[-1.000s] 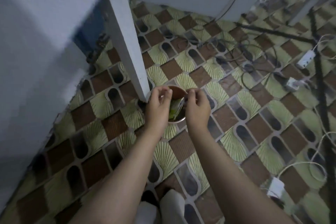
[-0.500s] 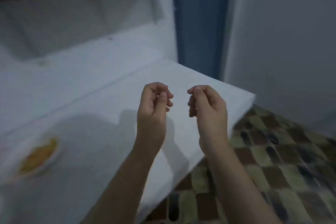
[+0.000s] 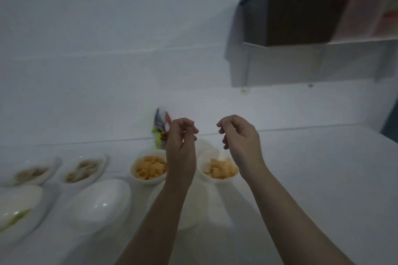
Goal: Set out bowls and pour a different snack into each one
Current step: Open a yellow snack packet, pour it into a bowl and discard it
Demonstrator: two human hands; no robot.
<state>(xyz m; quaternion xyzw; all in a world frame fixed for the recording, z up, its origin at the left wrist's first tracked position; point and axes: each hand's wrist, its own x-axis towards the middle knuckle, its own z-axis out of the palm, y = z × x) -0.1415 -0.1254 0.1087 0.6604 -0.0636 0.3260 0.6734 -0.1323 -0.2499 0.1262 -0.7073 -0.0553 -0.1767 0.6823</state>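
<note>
Both hands empty, fingers loosely curled: left hand (image 3: 181, 146), right hand (image 3: 241, 142) hover above filled bowls (image 3: 148, 167); snack packet (image 3: 161, 130) just beyond left, likely next pickup.

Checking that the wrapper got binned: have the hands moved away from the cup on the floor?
Yes. Both the left hand and right hand now hover empty above the white counter, over the snack bowls.
</note>
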